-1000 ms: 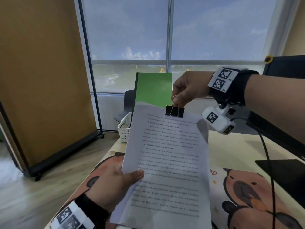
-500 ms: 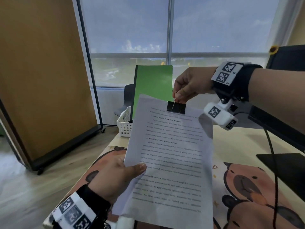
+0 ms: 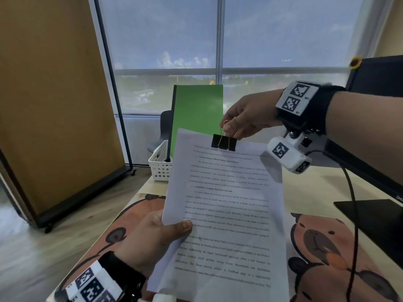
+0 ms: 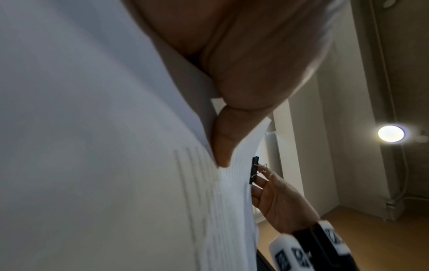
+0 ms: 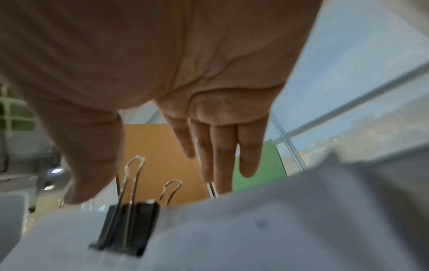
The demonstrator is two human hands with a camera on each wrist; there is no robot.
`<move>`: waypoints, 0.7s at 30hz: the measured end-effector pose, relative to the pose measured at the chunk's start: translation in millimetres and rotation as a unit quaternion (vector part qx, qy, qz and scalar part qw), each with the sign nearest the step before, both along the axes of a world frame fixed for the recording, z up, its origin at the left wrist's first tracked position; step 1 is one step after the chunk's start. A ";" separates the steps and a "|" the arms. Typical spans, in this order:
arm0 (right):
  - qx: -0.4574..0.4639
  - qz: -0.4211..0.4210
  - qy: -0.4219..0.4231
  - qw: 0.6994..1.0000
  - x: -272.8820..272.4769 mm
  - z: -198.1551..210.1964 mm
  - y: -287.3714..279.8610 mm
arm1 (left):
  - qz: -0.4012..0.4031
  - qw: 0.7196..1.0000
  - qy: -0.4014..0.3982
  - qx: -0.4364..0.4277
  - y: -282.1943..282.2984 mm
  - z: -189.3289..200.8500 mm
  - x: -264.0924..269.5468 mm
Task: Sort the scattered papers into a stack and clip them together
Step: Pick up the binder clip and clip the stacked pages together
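Right grip point(image 3: 244, 118) just above binder clip point(image 3: 224, 142)

One stack of printed papers point(image 3: 226, 216) w/ one black binder clip point(image 3: 224, 142) at its far edge. Two hands: left hand point(image 3: 150, 243), right hand point(image 3: 246, 114). One white basket point(image 3: 160, 162), one green folder point(image 3: 197, 114).

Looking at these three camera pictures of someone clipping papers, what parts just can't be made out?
- The printed text on the paper stack: too small and soft to read in the head view, streaked in the left wrist view.
- The left hand fingers: behind the stack; only the thumb shows.
- The sheet count: edges blur together.
- The right hand grip on the binder clip: head view suggests touching the wire handles; right wrist view shows straight fingers, blurred.
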State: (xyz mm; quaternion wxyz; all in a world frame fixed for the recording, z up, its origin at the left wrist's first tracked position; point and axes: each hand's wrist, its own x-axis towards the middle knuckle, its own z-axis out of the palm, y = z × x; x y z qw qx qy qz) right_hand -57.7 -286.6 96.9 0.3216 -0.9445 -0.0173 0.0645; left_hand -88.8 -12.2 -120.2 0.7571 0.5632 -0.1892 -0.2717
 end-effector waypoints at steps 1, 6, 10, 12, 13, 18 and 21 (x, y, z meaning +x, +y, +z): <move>-0.029 0.000 -0.017 0.999 -4.0 1.4 1.0 | -0.002 1.000 0.004 0.000 1.0 2.0 0.6; -0.164 0.047 -0.182 0.968 -18.3 -13.9 13.3 | 0.010 1.000 0.027 -0.007 3.0 4.7 5.5; -0.166 0.021 -0.286 0.944 -21.2 -37.0 23.4 | 0.031 0.999 0.030 0.001 -1.1 3.3 4.4; -0.149 -0.003 -0.320 0.936 -25.1 -47.6 25.0 | 0.043 0.999 0.024 0.009 -4.3 2.7 2.0; -0.144 -0.009 -0.330 0.933 -28.1 -53.5 26.6 | 0.048 0.999 0.021 0.013 -6.0 2.3 1.1; -0.277 0.077 -0.298 0.910 -48.2 -80.4 42.6 | 0.079 0.996 0.017 0.023 -9.3 0.8 1.2; -0.326 0.113 -0.304 0.888 -53.3 -89.3 46.7 | 0.080 0.997 0.012 0.020 -8.0 1.0 4.3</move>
